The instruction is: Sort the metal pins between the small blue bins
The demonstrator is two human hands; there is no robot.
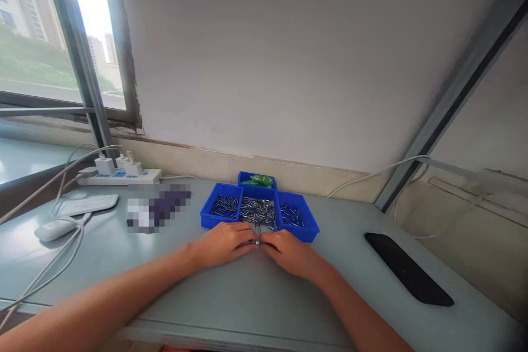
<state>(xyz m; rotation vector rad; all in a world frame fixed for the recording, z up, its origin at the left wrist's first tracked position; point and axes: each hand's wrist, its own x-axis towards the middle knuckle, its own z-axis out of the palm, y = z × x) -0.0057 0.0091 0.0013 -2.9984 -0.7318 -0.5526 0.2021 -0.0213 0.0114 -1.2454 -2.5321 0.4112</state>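
Both of my hands meet just in front of the blue bins. A small metal screw-like part [258,242] sits between my fingertips. My left hand [228,243] pinches it from the left, and my right hand [287,251] pinches from the right. Behind them, the left blue bin [206,213] and the middle one hold many small metal pieces [258,210]. Fewer pieces lie in the right blue bin [309,225]. At the back, a smaller blue bin [244,176] contains green items [259,180].
A white power strip [142,177] with plugs, cables, a white flat device [88,205] and a white mouse-like object [58,229] are at the left. A blurred item [165,210] lies nearer the bins. On the right is a black flat object [406,269].
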